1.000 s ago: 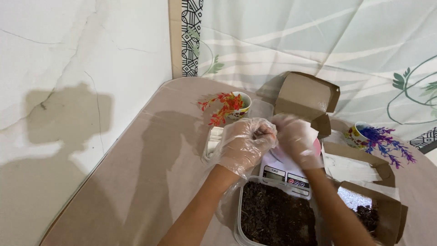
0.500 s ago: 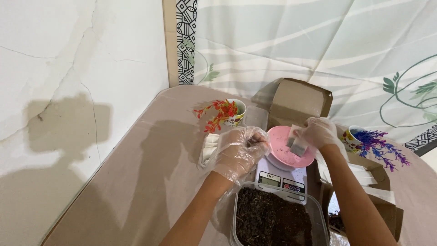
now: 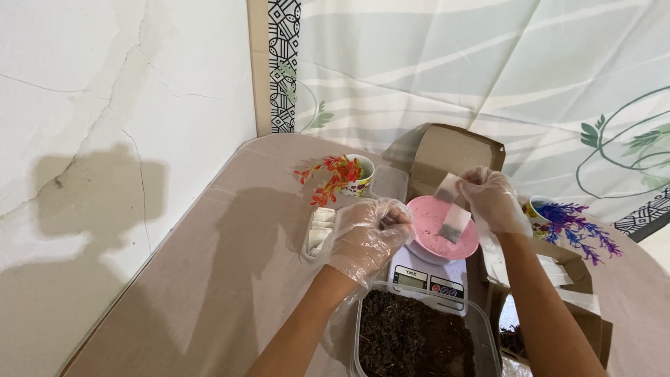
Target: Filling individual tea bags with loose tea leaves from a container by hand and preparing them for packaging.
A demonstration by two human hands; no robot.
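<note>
A person in thin clear plastic gloves works at a beige surface (image 3: 209, 279), seen from above. The right hand (image 3: 492, 199) pinches a small white filter sachet (image 3: 453, 222) by its top, hanging it just above the pink dish (image 3: 433, 241) on a white kitchen scale (image 3: 427, 276); the sachet looks partly filled with dark loose tea, so the step in hand appears to be weighing a filled bag. The left hand (image 3: 366, 234) is curled loosely shut just left of the scale, and whether it holds anything cannot be told. Setting the sachet down would call for lowering it onto the dish. Near the viewer sits a clear plastic tub of dark loose tea (image 3: 419, 342). A stack of empty white sachets (image 3: 319, 230) lies left of the left hand. Beyond are an open brown cardboard box (image 3: 453, 153), a cup with red artificial flowers (image 3: 345, 174), and at right a cup with purple artificial flowers (image 3: 565, 220). Nothing blocks the dish.
</note>
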